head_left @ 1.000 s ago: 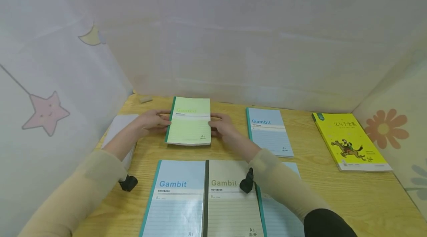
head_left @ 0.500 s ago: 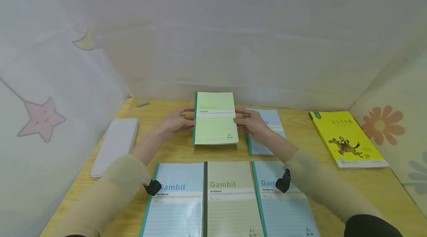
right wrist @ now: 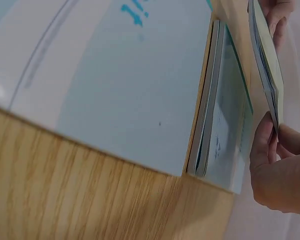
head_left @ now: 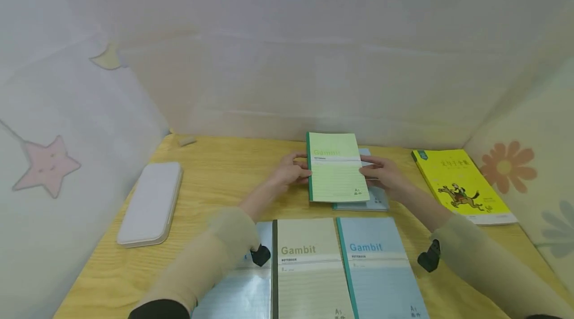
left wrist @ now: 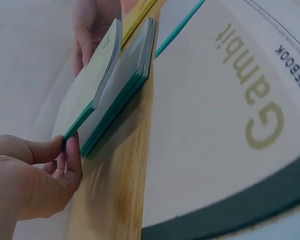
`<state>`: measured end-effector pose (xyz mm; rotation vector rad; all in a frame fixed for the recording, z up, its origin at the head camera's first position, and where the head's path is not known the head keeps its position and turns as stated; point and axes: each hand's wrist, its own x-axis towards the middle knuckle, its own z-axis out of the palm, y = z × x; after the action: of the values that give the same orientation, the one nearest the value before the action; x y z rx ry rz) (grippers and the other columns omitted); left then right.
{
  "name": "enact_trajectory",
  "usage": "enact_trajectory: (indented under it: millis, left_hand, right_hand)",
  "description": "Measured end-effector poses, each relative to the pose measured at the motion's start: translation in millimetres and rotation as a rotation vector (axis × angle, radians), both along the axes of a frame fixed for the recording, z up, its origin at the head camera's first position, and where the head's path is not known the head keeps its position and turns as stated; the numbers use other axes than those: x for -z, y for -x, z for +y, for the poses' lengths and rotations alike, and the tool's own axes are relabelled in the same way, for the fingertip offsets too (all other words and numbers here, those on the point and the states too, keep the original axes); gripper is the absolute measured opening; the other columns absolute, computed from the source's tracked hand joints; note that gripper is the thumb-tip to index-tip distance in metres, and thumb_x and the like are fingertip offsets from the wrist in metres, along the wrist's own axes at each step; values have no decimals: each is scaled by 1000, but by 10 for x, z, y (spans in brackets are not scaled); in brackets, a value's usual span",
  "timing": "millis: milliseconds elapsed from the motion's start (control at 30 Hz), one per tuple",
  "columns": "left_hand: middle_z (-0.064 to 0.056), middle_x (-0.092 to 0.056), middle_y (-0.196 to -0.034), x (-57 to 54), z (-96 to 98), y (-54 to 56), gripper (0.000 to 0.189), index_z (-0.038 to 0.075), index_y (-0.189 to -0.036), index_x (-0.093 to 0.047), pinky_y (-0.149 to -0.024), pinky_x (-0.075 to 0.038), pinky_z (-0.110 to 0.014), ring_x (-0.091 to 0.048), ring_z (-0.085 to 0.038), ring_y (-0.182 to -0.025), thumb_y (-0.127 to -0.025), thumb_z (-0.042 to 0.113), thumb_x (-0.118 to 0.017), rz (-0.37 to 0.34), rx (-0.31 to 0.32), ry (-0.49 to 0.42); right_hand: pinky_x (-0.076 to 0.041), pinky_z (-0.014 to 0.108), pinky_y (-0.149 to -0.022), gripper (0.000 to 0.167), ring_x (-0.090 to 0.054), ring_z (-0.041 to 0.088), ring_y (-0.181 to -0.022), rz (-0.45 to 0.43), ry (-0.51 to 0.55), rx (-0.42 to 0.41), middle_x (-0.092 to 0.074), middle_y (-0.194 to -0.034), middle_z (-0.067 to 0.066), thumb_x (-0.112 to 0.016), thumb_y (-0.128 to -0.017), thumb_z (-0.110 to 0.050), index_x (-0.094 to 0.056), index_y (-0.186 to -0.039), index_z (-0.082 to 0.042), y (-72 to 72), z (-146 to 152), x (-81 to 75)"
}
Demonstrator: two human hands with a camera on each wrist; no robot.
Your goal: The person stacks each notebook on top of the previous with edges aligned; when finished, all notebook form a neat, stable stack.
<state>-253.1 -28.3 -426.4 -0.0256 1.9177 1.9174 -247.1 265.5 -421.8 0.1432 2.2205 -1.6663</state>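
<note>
A pale green notebook (head_left: 337,174) with a teal spine is held up between both hands, lying roughly level. My left hand (head_left: 289,171) pinches its spine side, thumb on top and fingers beneath, as the left wrist view shows. At the opposite edge my right hand (head_left: 383,175) pinches the pages between thumb and fingers (right wrist: 260,145). Under it, on the table, lies a small stack of blue notebooks (head_left: 374,200), mostly covered in the head view. Both wrist views show a gap between the green notebook and this stack (left wrist: 121,90).
In front lie a beige notebook (head_left: 309,274) and blue notebooks to its right (head_left: 376,269) and left, the left one partly behind my sleeve. A yellow book (head_left: 464,184) lies at right, a white case (head_left: 150,204) at left. A small grey-beige piece (head_left: 187,141) sits near the back wall.
Both hands have carried the green notebook rightward, from the left-middle of the table to over the blue stack. The other books have stayed in place.
</note>
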Motion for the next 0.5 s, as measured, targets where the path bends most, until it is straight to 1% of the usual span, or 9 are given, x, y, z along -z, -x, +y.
enact_trajectory:
  millis: [100, 233, 333, 500]
  left_hand:
    - [-22, -58, -128, 8, 185, -20, 62, 6, -152, -43, -106, -56, -48, -63, -16, -86, -96, -8, -62, 1, 6, 2]
    - [-22, -57, -127, 16, 348, -16, 61, 6, -151, -45, -104, -58, -46, -61, -16, -84, -95, -8, -63, 16, 4, 12]
    - [-22, -57, -128, 19, 430, -11, 61, 5, -151, -45, -103, -58, -46, -60, -16, -84, -95, -8, -64, 23, 4, 17]
    - [-23, -58, -125, 33, 522, -15, 62, 3, -151, -44, -100, -60, -45, -59, -17, -84, -94, -8, -65, 34, -10, 43]
  right_hand:
    - [-59, 19, -86, 63, -66, 10, -95, 9, -18, -17, -60, -123, 4, -62, -104, -20, -35, -161, -11, -62, 183, -2]
    - [-59, 20, -89, 63, -65, 10, -99, 36, -46, -41, -60, -130, 5, -61, -105, -21, -34, -161, -10, -81, 347, 13]
    - [-59, 19, -90, 63, -67, 7, -99, 40, -72, -52, -61, -126, 2, -62, -104, -22, -36, -160, -10, -64, 429, 24]
    - [-60, 20, -87, 64, -69, 4, -97, 31, -76, -78, -67, -113, -10, -63, -104, -22, -36, -159, -7, -12, 528, 39]
